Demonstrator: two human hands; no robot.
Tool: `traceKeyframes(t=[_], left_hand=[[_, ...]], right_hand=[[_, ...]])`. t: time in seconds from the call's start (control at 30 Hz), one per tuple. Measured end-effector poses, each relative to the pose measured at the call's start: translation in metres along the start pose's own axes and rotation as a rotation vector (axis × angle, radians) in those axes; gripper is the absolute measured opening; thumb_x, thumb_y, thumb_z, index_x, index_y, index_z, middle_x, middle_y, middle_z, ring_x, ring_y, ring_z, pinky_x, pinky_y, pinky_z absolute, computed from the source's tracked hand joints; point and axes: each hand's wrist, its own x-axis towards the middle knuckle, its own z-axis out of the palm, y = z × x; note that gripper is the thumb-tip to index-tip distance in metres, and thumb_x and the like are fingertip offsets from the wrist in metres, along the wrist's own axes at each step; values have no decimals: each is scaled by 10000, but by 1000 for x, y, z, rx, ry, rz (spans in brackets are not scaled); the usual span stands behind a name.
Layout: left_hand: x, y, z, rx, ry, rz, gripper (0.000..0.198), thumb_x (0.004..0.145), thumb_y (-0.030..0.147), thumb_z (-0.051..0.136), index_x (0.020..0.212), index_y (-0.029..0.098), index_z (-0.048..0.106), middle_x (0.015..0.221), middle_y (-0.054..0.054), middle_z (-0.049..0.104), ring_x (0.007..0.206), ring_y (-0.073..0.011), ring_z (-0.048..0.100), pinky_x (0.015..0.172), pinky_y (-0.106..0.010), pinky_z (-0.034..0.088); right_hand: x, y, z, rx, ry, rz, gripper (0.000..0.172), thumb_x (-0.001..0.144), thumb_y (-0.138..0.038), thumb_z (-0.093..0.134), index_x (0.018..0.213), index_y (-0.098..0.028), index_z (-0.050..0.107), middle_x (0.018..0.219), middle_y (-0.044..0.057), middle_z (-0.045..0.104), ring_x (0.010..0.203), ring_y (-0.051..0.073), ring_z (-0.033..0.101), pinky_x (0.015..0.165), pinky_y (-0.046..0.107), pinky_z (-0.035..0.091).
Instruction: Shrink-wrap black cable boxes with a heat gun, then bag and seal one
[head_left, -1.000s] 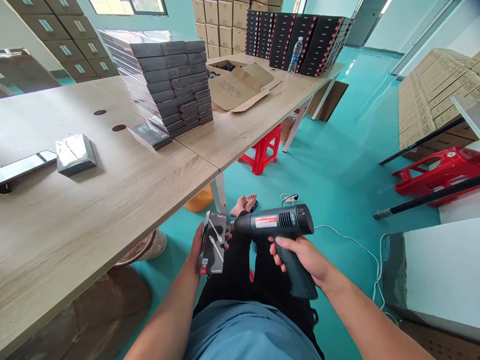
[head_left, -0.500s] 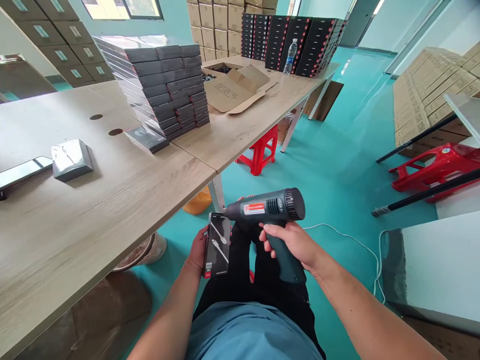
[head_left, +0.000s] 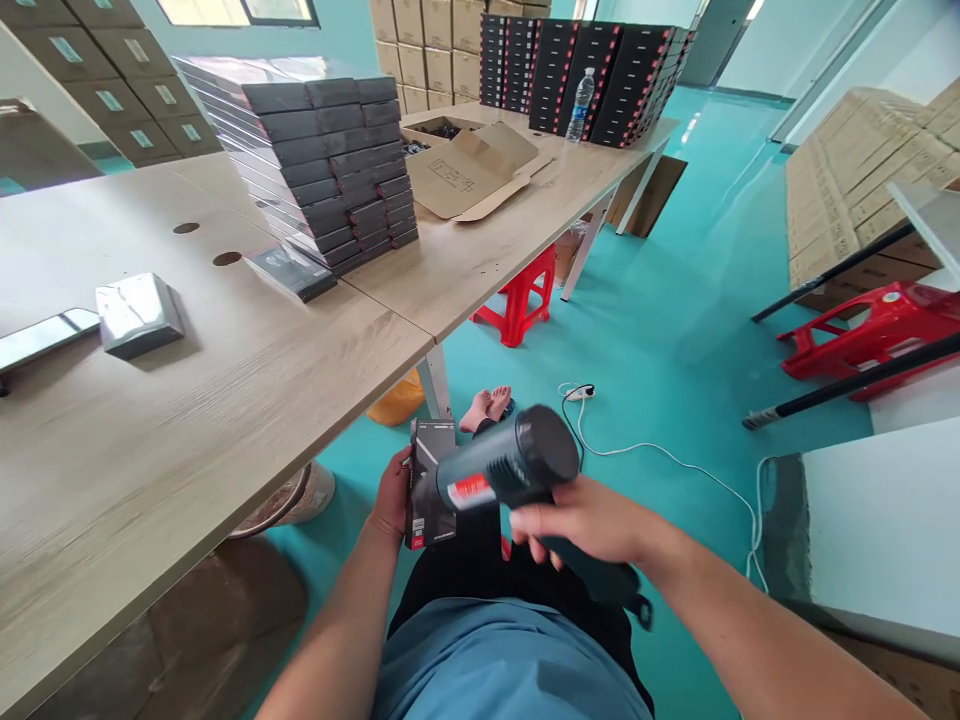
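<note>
Turquoise floor all over this room, with a pale wood-look tabletop running along the left side. Sitting on it: a big stack of dark boxes, a flat box right at its foot, and a small shiny box nearer the left edge. Person's left hand is clamped on the side of a slim black box, held above the lap, just off the tabletop's edge, with its printed face up. Right hand is wrapped round the handle of a dark heat gun, barrel tipped down at that box. Gun's a bit blurry and blocks part of the print, so can't tell if its nozzle's touching.
</note>
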Motion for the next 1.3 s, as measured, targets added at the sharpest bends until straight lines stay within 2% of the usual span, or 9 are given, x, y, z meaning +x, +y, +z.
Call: traceKeyframes(t=[0.1, 0.27, 0.47, 0.63, 0.7, 0.8, 0.97, 1.1, 1.3], left_hand=[[-1, 1, 0, -16, -31, 29, 369, 876, 386, 537, 1075, 122, 702, 783, -103, 750, 720, -293, 729, 659, -393, 589], [-9, 2, 2, -20, -48, -9, 428, 877, 439, 536, 1086, 100, 692, 837, -131, 751, 770, -307, 730, 694, -420, 595], [-4, 4, -7, -150, -56, 73, 473, 887, 461, 509, 1142, 95, 663, 916, -158, 735, 836, -308, 718, 752, -444, 590], [10, 0, -22, -347, 113, 244, 373, 905, 487, 490, 983, 158, 648, 880, -115, 707, 829, -288, 701, 781, -470, 577], [16, -3, -25, -329, 134, 311, 347, 902, 495, 509, 892, 172, 634, 827, -96, 693, 804, -292, 695, 774, -483, 571], [22, -6, -28, -290, 163, 313, 394, 923, 499, 449, 845, 158, 631, 806, -124, 688, 791, -315, 688, 738, -493, 569], [25, -5, -31, -391, 232, 283, 412, 954, 455, 393, 953, 122, 636, 913, -175, 710, 886, -319, 691, 762, -462, 580], [26, -4, -30, -366, 271, 280, 418, 921, 422, 409, 1058, 101, 640, 922, -171, 714, 895, -336, 694, 736, -465, 585], [18, -2, -26, -347, 214, 247, 316, 782, 192, 447, 1032, 112, 622, 920, -151, 719, 872, -308, 713, 765, -465, 594]], right_hand=[[-6, -1, 2, -106, -50, 78, 142, 756, -313, 697, 792, -176, 685, 653, 5, 624, 569, 144, 587, 492, 263, 486], [16, -3, -12, 17, 237, -58, 227, 814, -386, 633, 759, -169, 668, 694, 33, 660, 621, 156, 615, 542, 278, 514], [-1, 22, -19, 35, -11, 124, 254, 761, -402, 706, 774, -149, 697, 744, 39, 674, 597, 149, 615, 510, 269, 494], [-11, 43, -9, 275, 206, 92, 297, 804, -443, 683, 922, -170, 693, 821, 27, 681, 645, 137, 621, 542, 250, 495], [-9, 47, 2, 288, 181, 91, 300, 807, -438, 685, 930, -165, 702, 808, 31, 682, 646, 140, 620, 546, 252, 492], [-3, 47, 16, 252, 70, 55, 324, 809, -465, 686, 859, -147, 724, 781, 55, 684, 682, 161, 626, 593, 277, 510], [1, 41, 14, 169, 265, -13, 348, 810, -512, 673, 839, -168, 715, 752, 41, 667, 696, 175, 617, 598, 293, 514], [0, 40, 11, 201, 88, 50, 350, 812, -493, 680, 835, -146, 725, 706, 45, 664, 671, 169, 617, 606, 291, 514], [-4, 50, -1, 354, 382, 29, 370, 794, -479, 715, 1005, -175, 694, 805, 32, 681, 682, 153, 618, 562, 257, 511]])
